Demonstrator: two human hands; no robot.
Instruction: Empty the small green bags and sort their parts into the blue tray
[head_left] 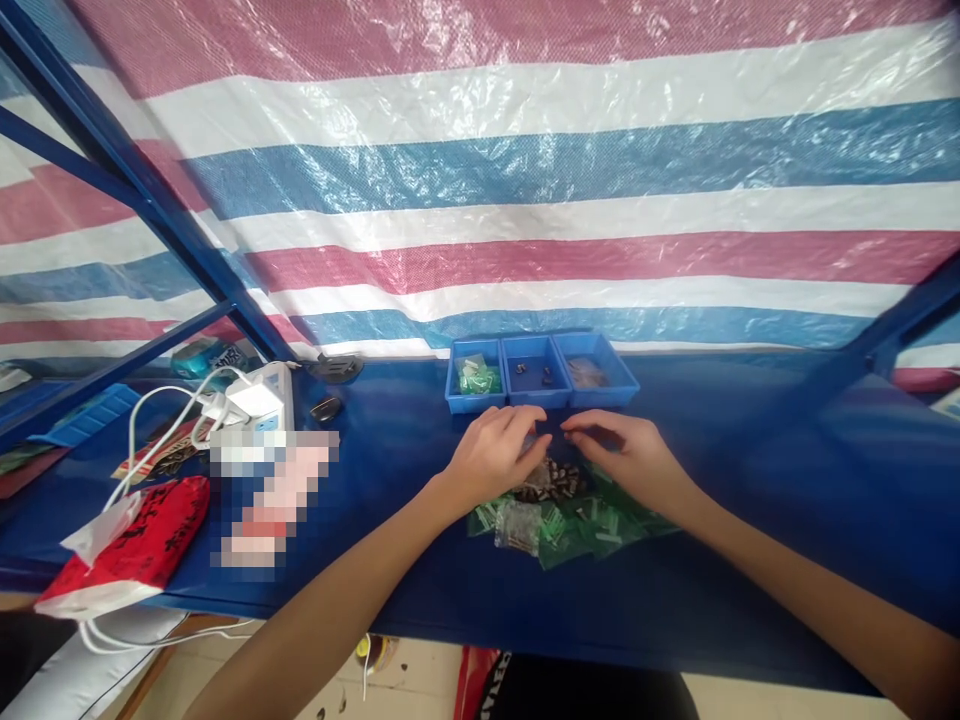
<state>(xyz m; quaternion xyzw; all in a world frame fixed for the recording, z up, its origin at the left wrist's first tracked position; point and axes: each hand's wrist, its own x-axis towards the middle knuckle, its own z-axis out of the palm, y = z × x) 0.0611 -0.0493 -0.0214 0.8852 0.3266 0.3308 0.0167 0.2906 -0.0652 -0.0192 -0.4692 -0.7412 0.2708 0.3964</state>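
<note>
My left hand [499,450] is curled above a pile of small dark metal-looking parts [559,482], thumb and forefinger bent toward each other. Facing it, my right hand [626,455] has its thumb and fingertips drawn together in a pinch. Whatever lies between the fingertips of either hand is too small to make out. Under and in front of the hands lie green plastic bags [570,535] with pale slim pieces, and a clear bag [517,527] of small parts. Just beyond are three joined blue bins [474,403]: green packets left, a few dark parts in the middle, a clear packet right.
A white power strip [279,395] with cables, a black mouse-like object [326,409] and a red package [161,530] occupy the left side of the blue table [405,580]. Blue frame posts [187,245] and a striped plastic sheet [525,165] stand behind.
</note>
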